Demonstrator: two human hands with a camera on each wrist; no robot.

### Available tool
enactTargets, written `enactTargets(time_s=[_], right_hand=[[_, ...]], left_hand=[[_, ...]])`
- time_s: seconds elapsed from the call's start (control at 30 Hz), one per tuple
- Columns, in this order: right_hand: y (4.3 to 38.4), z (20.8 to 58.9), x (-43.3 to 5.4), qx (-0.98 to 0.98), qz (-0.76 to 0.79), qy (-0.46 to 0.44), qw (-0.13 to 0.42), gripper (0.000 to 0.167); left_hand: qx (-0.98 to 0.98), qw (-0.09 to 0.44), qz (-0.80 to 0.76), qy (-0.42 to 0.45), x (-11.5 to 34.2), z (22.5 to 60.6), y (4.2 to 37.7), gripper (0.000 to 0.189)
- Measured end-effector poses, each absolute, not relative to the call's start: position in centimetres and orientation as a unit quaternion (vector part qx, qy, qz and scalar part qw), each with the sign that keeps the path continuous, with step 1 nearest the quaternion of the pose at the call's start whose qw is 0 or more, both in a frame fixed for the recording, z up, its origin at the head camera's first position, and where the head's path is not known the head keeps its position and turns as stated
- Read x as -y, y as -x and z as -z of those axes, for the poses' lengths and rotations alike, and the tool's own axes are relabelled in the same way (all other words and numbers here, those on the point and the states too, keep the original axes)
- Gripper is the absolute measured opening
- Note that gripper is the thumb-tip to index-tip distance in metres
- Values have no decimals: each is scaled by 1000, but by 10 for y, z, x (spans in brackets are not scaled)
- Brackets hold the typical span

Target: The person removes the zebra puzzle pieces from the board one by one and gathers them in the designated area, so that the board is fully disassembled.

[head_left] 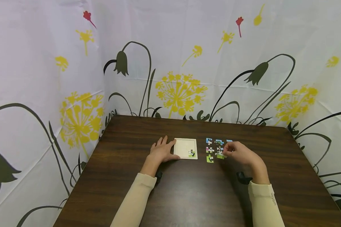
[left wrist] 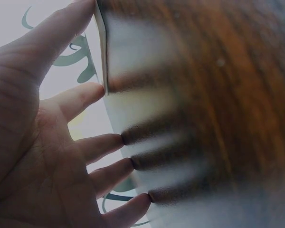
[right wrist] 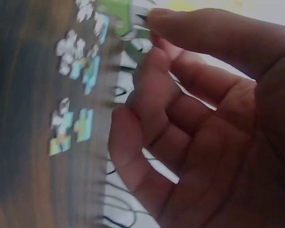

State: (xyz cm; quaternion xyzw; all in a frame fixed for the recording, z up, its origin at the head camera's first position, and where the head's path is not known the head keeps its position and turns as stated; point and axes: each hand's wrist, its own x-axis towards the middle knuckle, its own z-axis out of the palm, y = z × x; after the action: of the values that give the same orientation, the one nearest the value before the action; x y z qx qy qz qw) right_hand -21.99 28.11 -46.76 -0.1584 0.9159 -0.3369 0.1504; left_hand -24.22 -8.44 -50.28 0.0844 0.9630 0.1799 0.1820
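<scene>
My left hand (head_left: 162, 153) lies spread at the left side of a shallow, light wooden puzzle tray (head_left: 183, 148), thumb and index finger touching its edge. In the left wrist view, the tray (left wrist: 103, 52) shows edge-on by the thumb and index fingertip, while the other fingertips rest on the table. One puzzle piece with a black-and-white figure on green (head_left: 191, 153) sits in the tray's lower right corner. My right hand (head_left: 241, 153) pinches a green and white puzzle piece (right wrist: 118, 13) between thumb and fingers, over the right side of the loose pieces.
Several loose puzzle pieces lie in rows right of the tray, among them a blue-topped piece (head_left: 209, 141) and a green piece (head_left: 210, 158). Everything rests on a dark wooden table (head_left: 184, 192). Behind it hangs a white curtain (head_left: 170, 37) with flower prints.
</scene>
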Motion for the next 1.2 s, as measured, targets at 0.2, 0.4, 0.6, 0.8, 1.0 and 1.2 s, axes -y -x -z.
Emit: enactTargets(time_s=[0.2, 0.4, 0.6, 0.8, 1.0, 1.2], right_hand=[[223, 480, -288, -911, 337, 153, 181, 11], [226, 493, -290, -910, 341, 138, 190, 10], [229, 500, -291, -913, 336, 130, 193, 11], [232, 499, -290, -916, 331, 127, 190, 12], [232, 499, -290, -915, 335, 123, 186, 12], [232, 503, -284, -918, 340, 130, 156, 16]], left_hand=[[-963, 179, -181, -87, 85, 503, 242, 91], [-962, 182, -181, -91, 83, 504, 243, 91], [-963, 182, -178, -92, 81, 503, 244, 91], [-962, 181, -181, -93, 81, 500, 244, 90], [-961, 184, -184, -93, 84, 501, 242, 90], [-961, 189, -181, -90, 86, 505, 240, 91]])
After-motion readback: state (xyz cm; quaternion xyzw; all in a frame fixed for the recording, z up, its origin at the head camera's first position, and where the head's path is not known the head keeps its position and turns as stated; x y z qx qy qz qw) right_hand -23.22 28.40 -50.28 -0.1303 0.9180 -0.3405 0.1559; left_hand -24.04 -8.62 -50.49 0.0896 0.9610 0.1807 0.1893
